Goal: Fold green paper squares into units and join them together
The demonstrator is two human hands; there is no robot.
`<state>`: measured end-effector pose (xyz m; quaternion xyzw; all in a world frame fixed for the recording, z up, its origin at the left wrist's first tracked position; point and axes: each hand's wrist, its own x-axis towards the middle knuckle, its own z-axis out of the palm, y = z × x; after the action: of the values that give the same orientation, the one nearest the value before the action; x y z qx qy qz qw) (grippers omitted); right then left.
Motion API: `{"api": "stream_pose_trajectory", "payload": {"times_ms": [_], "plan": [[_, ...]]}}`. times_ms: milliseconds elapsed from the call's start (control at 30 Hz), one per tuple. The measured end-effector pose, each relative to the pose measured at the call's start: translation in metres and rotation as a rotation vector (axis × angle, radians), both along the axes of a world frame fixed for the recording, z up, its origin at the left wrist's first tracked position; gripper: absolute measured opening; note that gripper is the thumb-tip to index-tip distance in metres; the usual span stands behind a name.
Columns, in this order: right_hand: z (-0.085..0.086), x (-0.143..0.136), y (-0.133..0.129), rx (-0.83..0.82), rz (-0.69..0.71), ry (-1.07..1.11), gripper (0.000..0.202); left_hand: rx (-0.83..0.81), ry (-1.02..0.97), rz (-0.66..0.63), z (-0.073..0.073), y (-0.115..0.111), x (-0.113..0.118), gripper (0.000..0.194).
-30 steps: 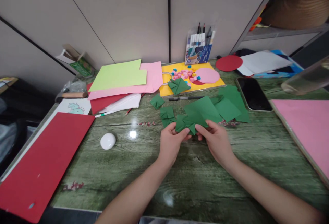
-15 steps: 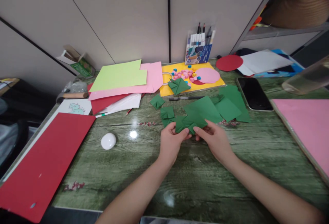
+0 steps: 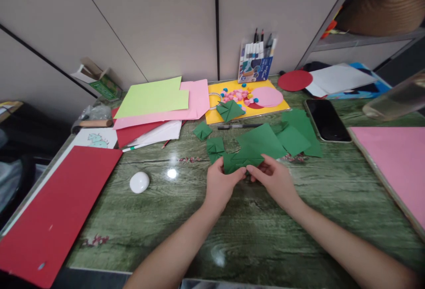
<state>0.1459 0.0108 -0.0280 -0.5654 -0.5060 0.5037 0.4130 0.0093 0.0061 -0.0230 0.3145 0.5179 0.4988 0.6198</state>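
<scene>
Between my two hands is a folded green paper (image 3: 241, 160), held just over the table. My left hand (image 3: 221, 182) grips its left end, thumb on the near edge. At the other end my right hand (image 3: 272, 175) pinches it, and the two thumb tips nearly meet at the middle. Some fingers are hidden behind the paper. Just beyond lie flat green sheets (image 3: 262, 140) and a smaller green square (image 3: 294, 139). To the left are small folded green pieces (image 3: 202, 131), and a larger folded green piece (image 3: 229, 110) rests farther back.
A white round object (image 3: 139, 183) and a long red sheet (image 3: 63, 209) lie on the left. A phone (image 3: 327, 120) is on the right, near a pink sheet (image 3: 392, 160). Behind are a black pen (image 3: 239, 126), a yellow sheet (image 3: 214, 114) with small pompoms, and a marker box (image 3: 255, 65).
Both thumbs have pressed in on the green paper, and its near points have been folded into a flatter band. My hands have shifted very slightly left.
</scene>
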Motion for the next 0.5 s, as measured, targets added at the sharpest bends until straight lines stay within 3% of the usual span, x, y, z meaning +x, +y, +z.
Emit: {"api": "stream_pose_trajectory", "payload": {"times_ms": [233,500], "plan": [[-0.0019,-0.0006,0.0,-0.018,0.064,0.133,0.026,0.011,-0.058,0.038,0.001,0.0002,-0.0013,0.026],[-0.0019,-0.001,-0.0011,0.014,0.039,0.085,0.027,-0.02,-0.129,0.033,0.0037,0.0005,-0.0024,0.03]]}}
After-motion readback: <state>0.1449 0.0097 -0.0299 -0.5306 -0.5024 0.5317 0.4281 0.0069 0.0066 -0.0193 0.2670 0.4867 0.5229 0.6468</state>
